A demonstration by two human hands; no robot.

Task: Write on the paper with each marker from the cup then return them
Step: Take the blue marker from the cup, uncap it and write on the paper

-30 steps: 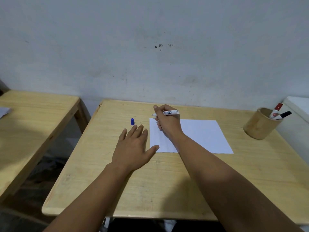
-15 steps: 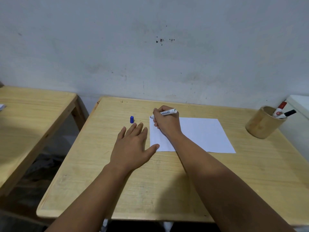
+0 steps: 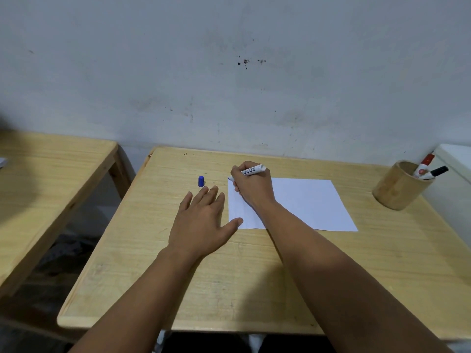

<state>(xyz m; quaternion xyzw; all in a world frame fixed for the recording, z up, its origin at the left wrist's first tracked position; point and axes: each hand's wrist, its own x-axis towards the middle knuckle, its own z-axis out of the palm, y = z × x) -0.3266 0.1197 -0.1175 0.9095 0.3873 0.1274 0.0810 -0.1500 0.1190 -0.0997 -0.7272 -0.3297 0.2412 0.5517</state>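
A white sheet of paper (image 3: 305,202) lies on the wooden table (image 3: 254,289). My right hand (image 3: 252,186) grips a white marker (image 3: 251,171) with its tip at the paper's far left corner. Its blue cap (image 3: 200,181) stands on the table left of the sheet. My left hand (image 3: 201,220) lies flat and open beside the paper, the thumb touching its near left corner. A wooden cup (image 3: 400,186) at the far right holds a red-capped marker (image 3: 424,163) and a black-capped marker (image 3: 434,172).
A second wooden table (image 3: 51,179) stands to the left across a gap. A grey wall (image 3: 229,85) runs right behind both tables. A white surface (image 3: 456,156) sits behind the cup at the right edge.
Both hands keep their pose; the marker tip stays at the paper's corner. Only the view has shifted slightly.
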